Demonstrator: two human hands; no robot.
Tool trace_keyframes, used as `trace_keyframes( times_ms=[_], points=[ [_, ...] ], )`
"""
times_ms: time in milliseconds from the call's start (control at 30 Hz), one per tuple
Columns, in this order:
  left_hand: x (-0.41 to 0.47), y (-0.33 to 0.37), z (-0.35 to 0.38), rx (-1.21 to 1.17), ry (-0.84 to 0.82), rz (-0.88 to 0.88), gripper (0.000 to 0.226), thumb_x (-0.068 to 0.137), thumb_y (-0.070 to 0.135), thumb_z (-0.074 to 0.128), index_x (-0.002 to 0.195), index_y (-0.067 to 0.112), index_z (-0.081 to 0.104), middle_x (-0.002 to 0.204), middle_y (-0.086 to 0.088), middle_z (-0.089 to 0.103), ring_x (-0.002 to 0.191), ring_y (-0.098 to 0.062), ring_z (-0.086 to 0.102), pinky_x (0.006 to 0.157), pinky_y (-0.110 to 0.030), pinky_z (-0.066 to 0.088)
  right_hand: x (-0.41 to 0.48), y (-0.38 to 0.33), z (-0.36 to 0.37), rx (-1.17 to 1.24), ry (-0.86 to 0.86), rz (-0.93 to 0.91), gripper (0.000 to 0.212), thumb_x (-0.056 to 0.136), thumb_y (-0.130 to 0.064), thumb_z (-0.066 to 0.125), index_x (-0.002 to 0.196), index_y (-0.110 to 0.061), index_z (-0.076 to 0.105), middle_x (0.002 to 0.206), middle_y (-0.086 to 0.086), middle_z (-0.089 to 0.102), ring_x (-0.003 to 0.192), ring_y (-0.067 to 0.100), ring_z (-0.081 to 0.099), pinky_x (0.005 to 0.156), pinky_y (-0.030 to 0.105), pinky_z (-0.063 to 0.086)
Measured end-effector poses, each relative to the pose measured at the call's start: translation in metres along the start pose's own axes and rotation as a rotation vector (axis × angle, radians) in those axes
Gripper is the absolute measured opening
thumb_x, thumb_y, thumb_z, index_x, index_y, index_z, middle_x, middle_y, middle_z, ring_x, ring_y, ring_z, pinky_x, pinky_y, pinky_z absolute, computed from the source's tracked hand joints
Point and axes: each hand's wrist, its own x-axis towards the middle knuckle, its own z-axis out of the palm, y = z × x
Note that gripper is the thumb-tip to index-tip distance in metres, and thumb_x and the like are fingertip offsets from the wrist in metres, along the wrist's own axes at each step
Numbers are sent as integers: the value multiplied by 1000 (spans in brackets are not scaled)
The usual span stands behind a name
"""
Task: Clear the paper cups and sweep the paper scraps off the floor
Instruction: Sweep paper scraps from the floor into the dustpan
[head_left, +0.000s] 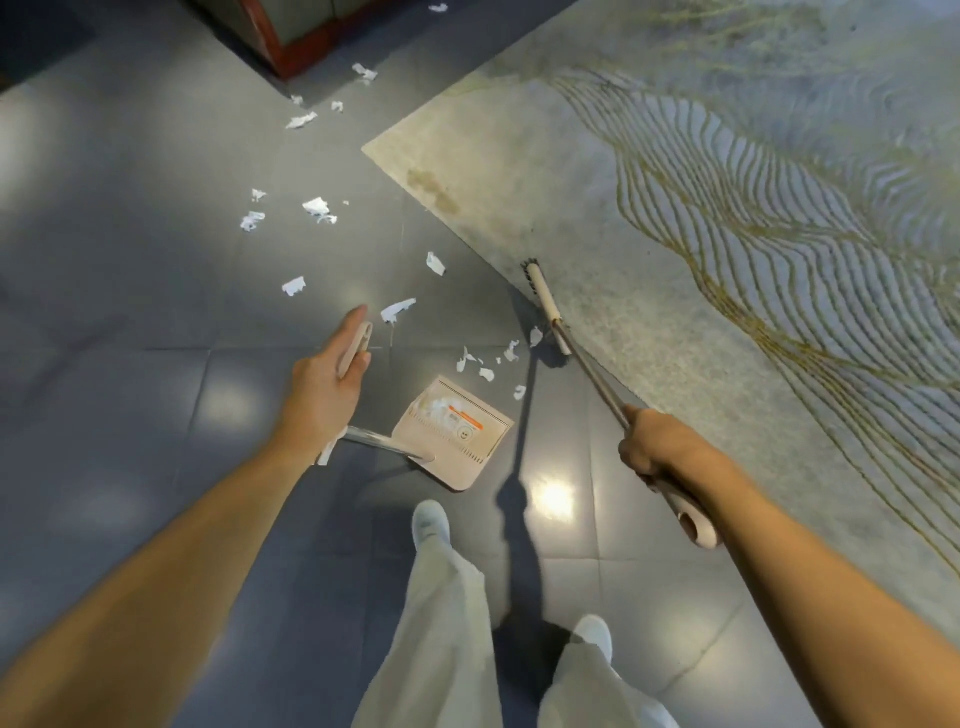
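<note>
Sweeping paper scraps (397, 310) beside the rug (675, 208).
Right hand (649, 441) grips the broom (545, 306); left hand (322, 384) fingers curl round the dustpan (457, 431) handle.

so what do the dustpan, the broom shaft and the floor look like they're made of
The dustpan looks like beige moulded plastic, matte, with comb teeth along its edges. The broom shaft is probably metal: thin, grey and slightly shiny. The floor looks like glossy dark grey tile, judging by the grout lines and light reflections.
</note>
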Motion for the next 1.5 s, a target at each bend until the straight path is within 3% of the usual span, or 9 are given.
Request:
trace_keyframes(
  times_ms=[167, 267, 400, 600, 900, 1000, 1167, 1300, 1500],
  points=[
    [75, -27, -29, -11, -118, 32, 49, 100, 19, 47, 144, 36, 35, 121, 20, 48, 116, 0, 45, 97, -14, 30, 50, -69, -4, 19, -1, 78, 45, 88, 4, 42, 131, -7, 46, 72, 11, 55, 51, 19, 54, 36, 22, 40],
    [114, -42, -43, -11, -175, 54, 48, 99, 18, 47, 142, 36, 38, 124, 22, 50, 114, 1, 48, 96, -10, 31, 77, -99, 0, 89, -47, 103, 46, 84, 7, 43, 128, -4, 47, 69, 13, 56, 53, 22, 53, 45, 25, 48],
    [162, -52, -47, -77, -195, 89, 47, 98, 16, 51, 141, 33, 43, 132, 17, 51, 124, -3, 49, 108, -22, 33, 84, -130, 12, 254, -181, 70, 70, 86, 8, 45, 150, -11, 24, 69, 15, 54, 49, 20, 50, 45, 28, 47],
    [198, -38, -38, -32, -215, 143, 47, 97, 15, 52, 140, 30, 44, 128, 11, 55, 118, -7, 53, 95, -8, 31, 43, -155, 28, 461, -418, 129, 61, 89, 1, 56, 143, -20, 36, 70, 9, 54, 43, 9, 49, 41, 19, 44],
    [195, -47, -50, -46, -211, 150, 47, 96, 13, 53, 140, 28, 46, 121, 15, 53, 115, -4, 51, 90, 5, 28, -15, -133, 1, 465, -309, 135, 67, 91, 2, 47, 148, -28, 29, 45, 1, 44, 39, 11, 39, 38, 19, 39],
    [188, -44, -47, -66, -253, 129, 47, 96, 13, 54, 138, 31, 47, 121, 12, 57, 111, -5, 53, 89, -3, 33, -23, -121, 9, 400, -230, 118, 68, 92, 1, 46, 150, -24, 24, 58, 5, 50, 43, 12, 44, 43, 20, 43],
    [172, -38, -36, -18, -317, 182, 46, 96, 15, 53, 139, 30, 46, 125, 5, 60, 104, 0, 53, 79, 6, 29, -12, -103, 28, 315, -97, 198, 67, 91, -3, 47, 151, -19, 22, 82, 15, 64, 57, 18, 55, 64, 31, 55],
    [166, -31, -25, 30, -327, 196, 46, 97, 17, 51, 140, 31, 43, 121, -2, 63, 102, -22, 58, 77, -6, 32, -6, -103, 54, 632, -151, 249, 65, 95, 0, 45, 152, -16, 19, 69, 9, 52, 42, 12, 47, 40, 21, 44],
    [163, -26, -18, 34, -306, 219, 49, 97, 15, 51, 142, 30, 41, 124, -2, 63, 109, -25, 59, 83, -12, 34, -10, -122, 70, 680, -309, 238, 68, 95, 2, 47, 151, -27, 23, 66, 6, 49, 42, 10, 43, 38, 18, 41]
  ],
)
